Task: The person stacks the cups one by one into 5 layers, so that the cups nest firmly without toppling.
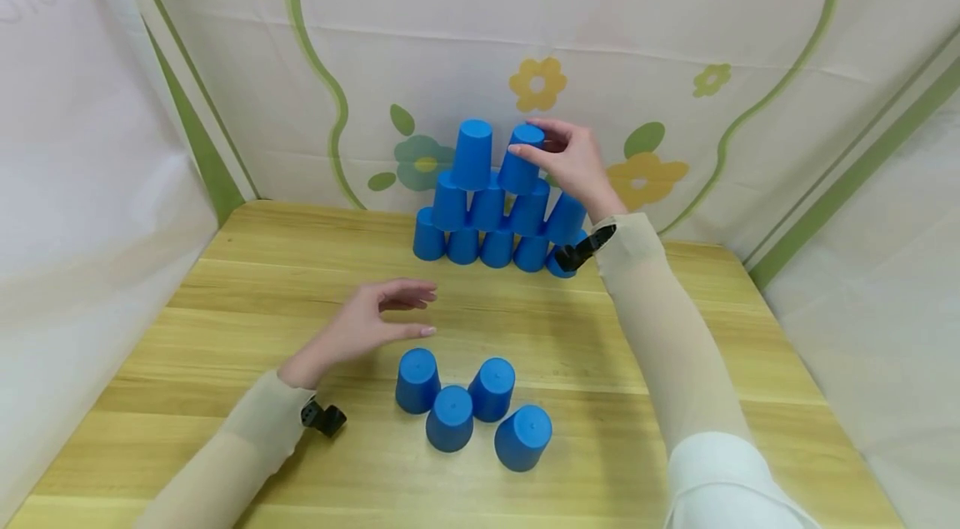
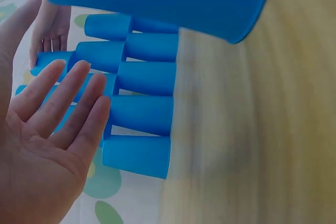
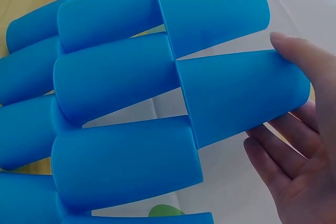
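My right hand [image 1: 573, 162] grips an upside-down blue cup [image 1: 519, 171] near its closed end, thumb on one side and fingers on the other. In the right wrist view the rim of that held cup [image 3: 241, 98] meets the bases of two cups below. Left of it another blue cup [image 1: 473, 154] stands on the same third tier. Below are two rows of several upside-down cups each, part of the lower right hidden by my right wrist. My left hand [image 1: 367, 325], fingers extended, holds nothing above the table, just behind a loose cup [image 1: 417, 381].
Nearer me, three more upside-down cups stand on the wooden table [image 1: 300, 262]: one in the middle [image 1: 450, 421], one behind it [image 1: 492, 390] and one at right [image 1: 523, 439]. A flower-printed curtain [image 1: 450, 29] hangs close behind the stack.
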A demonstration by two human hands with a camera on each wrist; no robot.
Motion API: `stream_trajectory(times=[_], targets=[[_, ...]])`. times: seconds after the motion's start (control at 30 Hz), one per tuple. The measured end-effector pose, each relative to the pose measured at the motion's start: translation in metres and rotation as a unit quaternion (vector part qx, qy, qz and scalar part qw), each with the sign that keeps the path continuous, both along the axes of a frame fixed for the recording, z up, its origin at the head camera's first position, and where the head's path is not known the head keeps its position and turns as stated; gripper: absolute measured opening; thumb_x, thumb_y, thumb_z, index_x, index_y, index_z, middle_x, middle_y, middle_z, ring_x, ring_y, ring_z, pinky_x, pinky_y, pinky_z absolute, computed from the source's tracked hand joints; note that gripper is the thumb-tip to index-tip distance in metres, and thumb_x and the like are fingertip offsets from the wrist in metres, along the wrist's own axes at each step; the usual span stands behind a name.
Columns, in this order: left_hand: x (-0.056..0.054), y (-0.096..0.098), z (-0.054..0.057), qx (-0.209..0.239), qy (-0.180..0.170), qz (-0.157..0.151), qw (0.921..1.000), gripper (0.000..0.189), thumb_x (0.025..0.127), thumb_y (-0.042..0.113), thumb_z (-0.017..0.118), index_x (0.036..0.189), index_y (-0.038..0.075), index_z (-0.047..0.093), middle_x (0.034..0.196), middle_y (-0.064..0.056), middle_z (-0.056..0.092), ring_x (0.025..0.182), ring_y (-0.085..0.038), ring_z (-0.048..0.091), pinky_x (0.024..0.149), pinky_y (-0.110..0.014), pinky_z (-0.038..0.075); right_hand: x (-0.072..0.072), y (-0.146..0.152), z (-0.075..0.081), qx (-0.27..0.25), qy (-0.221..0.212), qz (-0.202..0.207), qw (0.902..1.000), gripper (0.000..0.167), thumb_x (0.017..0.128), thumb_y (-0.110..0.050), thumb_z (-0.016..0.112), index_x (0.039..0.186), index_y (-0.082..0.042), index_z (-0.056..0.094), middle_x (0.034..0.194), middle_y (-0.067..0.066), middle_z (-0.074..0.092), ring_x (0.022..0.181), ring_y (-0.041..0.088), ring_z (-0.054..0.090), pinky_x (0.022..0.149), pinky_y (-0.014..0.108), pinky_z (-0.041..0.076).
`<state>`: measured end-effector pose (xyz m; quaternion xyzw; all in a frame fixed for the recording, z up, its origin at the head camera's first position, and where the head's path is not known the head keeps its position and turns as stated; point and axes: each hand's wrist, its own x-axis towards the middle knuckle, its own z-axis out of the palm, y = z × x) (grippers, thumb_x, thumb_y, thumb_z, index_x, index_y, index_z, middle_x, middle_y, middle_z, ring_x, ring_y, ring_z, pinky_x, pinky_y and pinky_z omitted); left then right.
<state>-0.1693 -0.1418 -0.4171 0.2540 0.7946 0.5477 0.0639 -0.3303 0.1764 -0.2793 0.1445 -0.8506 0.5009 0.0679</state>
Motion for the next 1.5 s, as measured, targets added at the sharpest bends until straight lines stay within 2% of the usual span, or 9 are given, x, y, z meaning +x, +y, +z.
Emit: stream_trajectory(times=[0.13, 0.3, 0.47, 0.67, 0.93, 1.1, 1.23, 1.33, 1.5], targets=[[0.011, -0.001, -0.001, -0.007, -0.012, -0.025, 0.9996, 0.055, 0.088, 0.023, 0.084, 0.138, 0.015, 0.062, 0.130, -0.009, 0.066, 0.119, -0.022, 0.062, 0.102, -0.060, 0.046, 0.001, 0.002, -0.001, 0.011, -0.004, 0.004, 0.9999, 0.068, 0.086, -0.050, 0.080, 0.144, -0.021, 0.060, 0.132, 0.000, 0.065, 0.115, 0.019, 0.063, 0.098, 0.038, 0.052], [0.022, -0.005, -0.003, -0.034, -0.027, -0.051, 0.9977, 0.059, 0.084, 0.031, 0.086, 0.137, 0.017, 0.063, 0.130, -0.005, 0.067, 0.120, -0.021, 0.062, 0.103, -0.056, 0.047, 0.004, 0.005, 0.002, 0.012, -0.001, 0.005, 0.9999, 0.074, 0.086, -0.051, 0.079, 0.149, -0.020, 0.054, 0.143, -0.003, 0.058, 0.127, 0.019, 0.056, 0.105, 0.037, 0.046], [0.027, -0.007, -0.005, -0.045, -0.039, -0.067, 0.9959, 0.062, 0.081, 0.032, 0.089, 0.136, 0.016, 0.064, 0.130, 0.001, 0.067, 0.119, -0.020, 0.062, 0.103, -0.050, 0.048, 0.009, 0.009, 0.006, -0.004, 0.020, 0.010, 0.9997, 0.074, 0.087, -0.046, 0.080, 0.150, -0.017, 0.053, 0.146, -0.001, 0.056, 0.132, 0.017, 0.052, 0.111, 0.034, 0.040], [0.031, -0.010, -0.004, -0.053, -0.049, -0.083, 0.9939, 0.062, 0.079, 0.029, 0.091, 0.134, 0.017, 0.065, 0.129, 0.007, 0.066, 0.120, -0.017, 0.060, 0.104, -0.051, 0.047, 0.022, 0.013, 0.016, -0.016, 0.048, 0.018, 0.9986, 0.072, 0.088, -0.039, 0.081, 0.149, -0.015, 0.053, 0.147, 0.004, 0.055, 0.134, 0.015, 0.051, 0.114, 0.041, 0.036], [0.029, -0.012, -0.005, -0.061, -0.050, -0.087, 0.9931, 0.053, 0.080, 0.028, 0.090, 0.127, 0.021, 0.069, 0.123, 0.008, 0.068, 0.116, -0.017, 0.061, 0.103, -0.050, 0.047, 0.048, 0.018, 0.025, -0.008, 0.104, 0.042, 0.9937, 0.064, 0.087, -0.027, 0.084, 0.145, -0.015, 0.058, 0.143, 0.002, 0.059, 0.131, 0.013, 0.053, 0.111, 0.031, 0.040], [0.029, -0.012, -0.004, -0.065, -0.046, -0.084, 0.9933, 0.050, 0.079, 0.031, 0.091, 0.123, 0.020, 0.070, 0.119, 0.009, 0.068, 0.113, -0.018, 0.062, 0.101, -0.052, 0.048, 0.064, 0.022, 0.025, 0.016, 0.105, 0.051, 0.9930, 0.061, 0.088, -0.026, 0.083, 0.144, -0.016, 0.059, 0.143, 0.002, 0.059, 0.130, 0.012, 0.053, 0.110, 0.032, 0.040], [0.029, -0.012, -0.004, -0.063, -0.048, -0.083, 0.9933, 0.051, 0.079, 0.032, 0.091, 0.123, 0.016, 0.070, 0.118, 0.008, 0.068, 0.112, -0.018, 0.063, 0.101, -0.053, 0.049, 0.093, 0.018, 0.030, 0.037, 0.108, 0.064, 0.9914, 0.057, 0.091, -0.018, 0.080, 0.143, -0.009, 0.059, 0.143, 0.006, 0.059, 0.131, 0.019, 0.053, 0.111, 0.036, 0.039], [0.028, -0.013, -0.004, -0.063, -0.049, -0.082, 0.9934, 0.050, 0.079, 0.032, 0.090, 0.123, 0.018, 0.070, 0.118, 0.008, 0.069, 0.111, -0.018, 0.063, 0.100, -0.053, 0.049, 0.114, 0.015, 0.032, 0.041, 0.112, 0.083, 0.9894, 0.055, 0.091, -0.009, 0.079, 0.142, -0.002, 0.058, 0.141, 0.011, 0.059, 0.132, 0.024, 0.053, 0.112, 0.041, 0.038], [0.028, -0.013, -0.005, -0.062, -0.050, -0.081, 0.9934, 0.048, 0.080, 0.033, 0.090, 0.122, 0.022, 0.070, 0.117, 0.008, 0.069, 0.110, -0.018, 0.063, 0.100, -0.054, 0.049, 0.122, 0.022, 0.010, 0.055, 0.111, 0.111, 0.9860, 0.058, 0.088, -0.004, 0.081, 0.142, -0.005, 0.059, 0.141, 0.010, 0.060, 0.132, 0.022, 0.053, 0.113, 0.050, 0.036]])
